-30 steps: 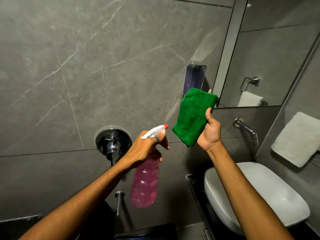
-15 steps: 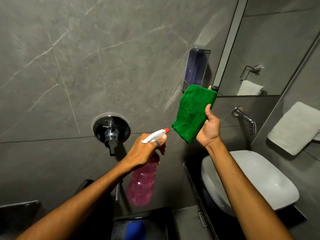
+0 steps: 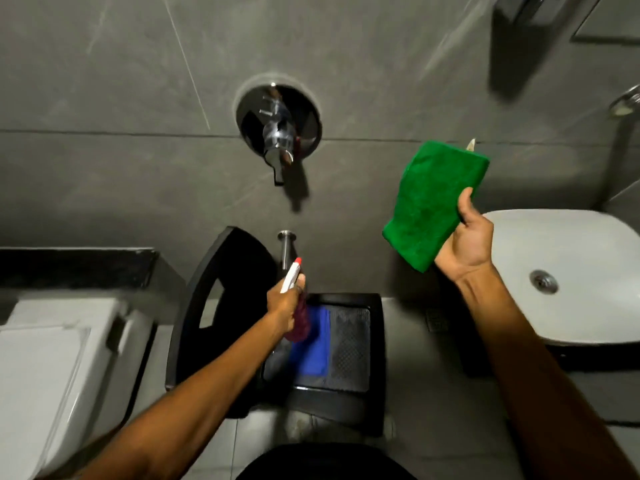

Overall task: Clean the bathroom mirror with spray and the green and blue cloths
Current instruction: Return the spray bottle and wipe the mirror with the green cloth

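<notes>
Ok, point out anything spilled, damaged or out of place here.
Nothing stands out. The blue cloth lies on the black stool; the green cloth and spray bottle are in hand.

Pink spray bottle (image 3: pixel 300 323): body mostly hidden behind left hand (image 3: pixel 284 303), blurred. Blue cloth (image 3: pixel 313 344) on black chair (image 3: pixel 325 396): smeared, near edge covered by bottle. Toilet (image 3: pixel 52 368) cut by left edge; white basin (image 3: pixel 568 271) by right edge. Wall dispenser (image 3: pixel 519 15) cropped at top.
</notes>
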Available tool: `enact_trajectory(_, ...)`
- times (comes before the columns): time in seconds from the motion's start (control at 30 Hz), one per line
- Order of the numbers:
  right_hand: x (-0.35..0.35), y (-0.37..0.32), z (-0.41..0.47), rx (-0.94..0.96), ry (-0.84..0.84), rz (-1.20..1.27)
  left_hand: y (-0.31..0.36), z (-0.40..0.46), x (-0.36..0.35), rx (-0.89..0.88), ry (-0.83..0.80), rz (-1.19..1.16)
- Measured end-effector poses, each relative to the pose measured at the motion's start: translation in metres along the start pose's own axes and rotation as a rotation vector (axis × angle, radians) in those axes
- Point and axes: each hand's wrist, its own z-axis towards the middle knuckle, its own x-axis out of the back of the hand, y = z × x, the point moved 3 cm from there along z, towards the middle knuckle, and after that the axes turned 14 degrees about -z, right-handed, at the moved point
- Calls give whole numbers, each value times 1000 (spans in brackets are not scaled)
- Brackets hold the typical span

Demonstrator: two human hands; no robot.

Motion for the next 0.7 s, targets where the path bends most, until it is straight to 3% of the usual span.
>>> enact_trajectory(0.13,16,54,-10,-110,77,-5,-42,22,46,-28,179,81)
enact_trajectory(0.33,35,101,-25,-151,183,12,-69,50,62,-8,163,10)
enact_trajectory(0.57,45,114,-34,-148,137,27,-79,56,70,4,154,61)
enact_trajectory(0.7,42,105,-36,-142,125,58,-87,47,76,171,442,130)
